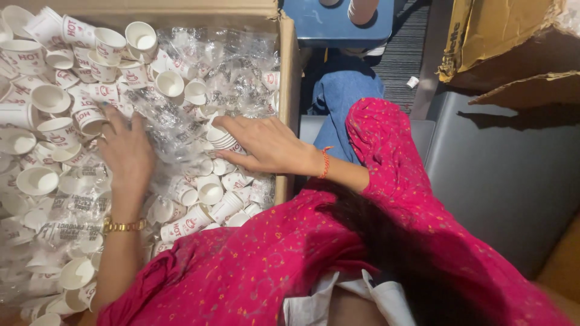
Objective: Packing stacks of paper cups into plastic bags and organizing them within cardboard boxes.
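Note:
A large cardboard box (289, 72) holds several small white paper cups with red print (49, 98) mixed with crumpled clear plastic wrappers (235, 66). My left hand (128, 154), with a gold bracelet at the wrist, lies palm down on the plastic and cups in the middle of the box, fingers spread. My right hand (266, 145), an orange thread on its wrist, reaches in from the box's right side. Its fingers close around a short stack of nested cups (220, 137).
Right of the box lies a grey cushioned seat (513, 175). Torn cardboard flaps (507, 42) are at the top right. A blue stool or table (335, 21) stands behind the box. My pink patterned sleeve and blue trouser leg fill the lower middle.

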